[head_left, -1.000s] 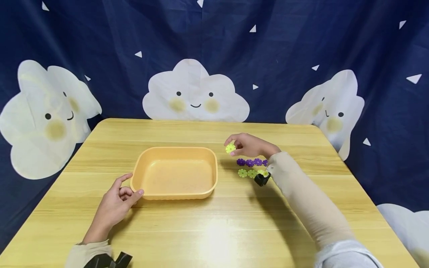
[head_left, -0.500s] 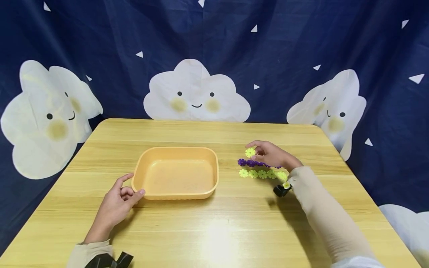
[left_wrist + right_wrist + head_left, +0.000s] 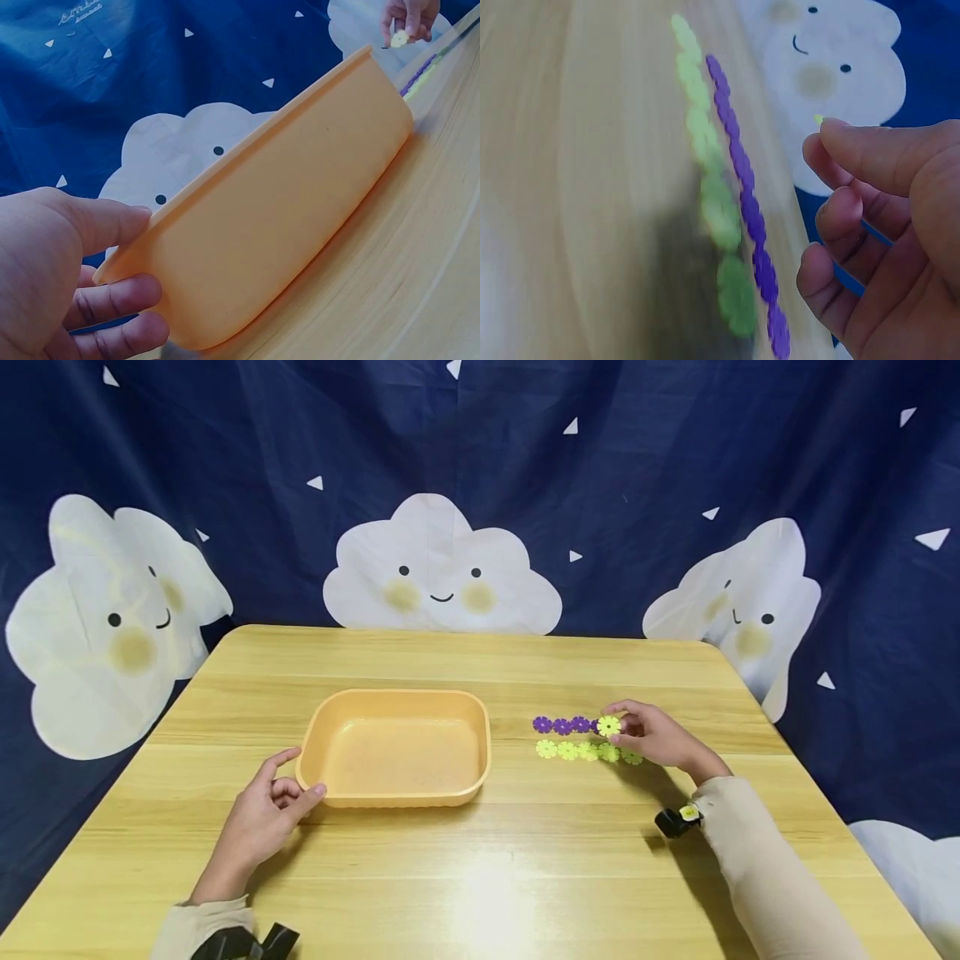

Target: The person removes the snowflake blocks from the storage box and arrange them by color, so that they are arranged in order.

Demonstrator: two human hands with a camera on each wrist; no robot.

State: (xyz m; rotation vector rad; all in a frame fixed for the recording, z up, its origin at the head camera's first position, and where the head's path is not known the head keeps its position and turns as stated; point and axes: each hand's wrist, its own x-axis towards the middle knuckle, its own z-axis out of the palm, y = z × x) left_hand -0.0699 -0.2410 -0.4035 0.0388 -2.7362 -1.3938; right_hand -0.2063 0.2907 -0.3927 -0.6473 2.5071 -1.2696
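Note:
My left hand point(image 3: 258, 814) holds the left front corner of an orange plastic basin point(image 3: 390, 799), thumb on the front rim and a finger at the left side. In the left wrist view the thumb point(image 3: 112, 223) lies at the rim. My right hand point(image 3: 663, 735) pinches a yellow-green flower-shaped disc point(image 3: 609, 726) between thumb and fingertips, above two rows of such discs. The back row is purple discs point(image 3: 562, 726), its right end hidden by the hand; the front row is yellow-green discs point(image 3: 567, 750). Only the held disc's edge point(image 3: 819, 118) shows in the right wrist view.
Everything stands on a light wooden table point(image 3: 420, 877). Behind it hangs a dark blue curtain point(image 3: 615, 468) with smiling white clouds. A black wrist camera mount point(image 3: 675, 822) sits below the right wrist, close over the table.
The right hand has moved right and slightly toward me with the yellow-green disc, from beside the basin to over the right part of the purple row. The left hand and basin stayed put.

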